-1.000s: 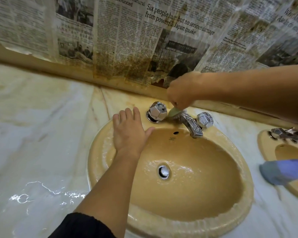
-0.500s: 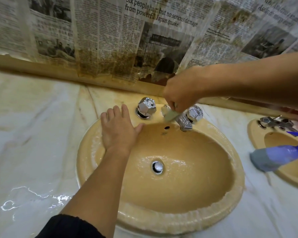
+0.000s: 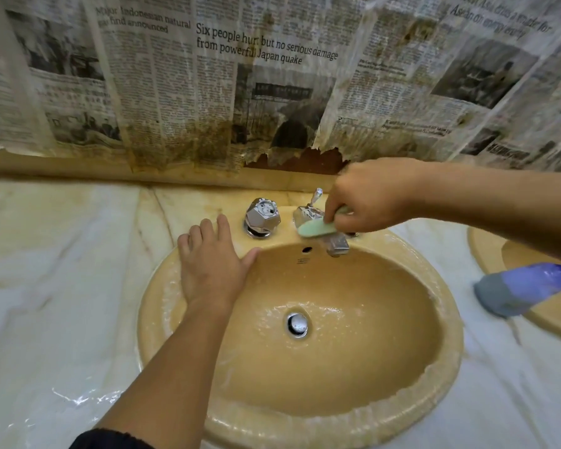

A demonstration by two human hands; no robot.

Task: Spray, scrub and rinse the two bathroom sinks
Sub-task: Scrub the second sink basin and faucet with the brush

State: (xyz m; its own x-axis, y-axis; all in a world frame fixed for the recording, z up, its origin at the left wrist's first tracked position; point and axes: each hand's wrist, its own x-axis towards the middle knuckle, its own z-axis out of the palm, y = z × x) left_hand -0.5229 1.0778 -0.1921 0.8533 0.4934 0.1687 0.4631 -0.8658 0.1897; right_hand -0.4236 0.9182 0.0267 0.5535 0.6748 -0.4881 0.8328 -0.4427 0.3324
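— Left hand [image 3: 212, 270]: how is it placed?

— It is laid flat, palm down, on the back left rim of the near sink [image 3: 182, 380], fingers straight and pointed toward the wall, thumb spread toward the basin. Nothing is held in it.

— What is seen just to its right?

— A faceted chrome tap handle [image 3: 262, 218] is set on the back rim of the sink, close beside the fingertips but not touched. Further right the chrome spout [image 3: 336, 246] is seen, reaching out over the basin, and a drain [image 3: 297, 324] is found at the bottom of the wet basin.

— And the right hand [image 3: 370, 197]?

— It is curled around a pale green scrubber [image 3: 314, 228], which is pressed against the top of the spout. The second tap handle is mostly hidden behind that hand.

— Where is the other sink?

— The second sink [image 3: 486, 251] is partly seen at the right edge of the bench [image 3: 46, 286], cut off by the frame and the right forearm. A blue spray bottle [image 3: 525, 286], blurred, is seen between the two sinks, over the rim of the second one.

— What lies behind?

— Stained, torn newspaper [image 3: 175, 92] is stuck across the wall above the back edge of the bench. Water is pooled on the marble near the front left corner.
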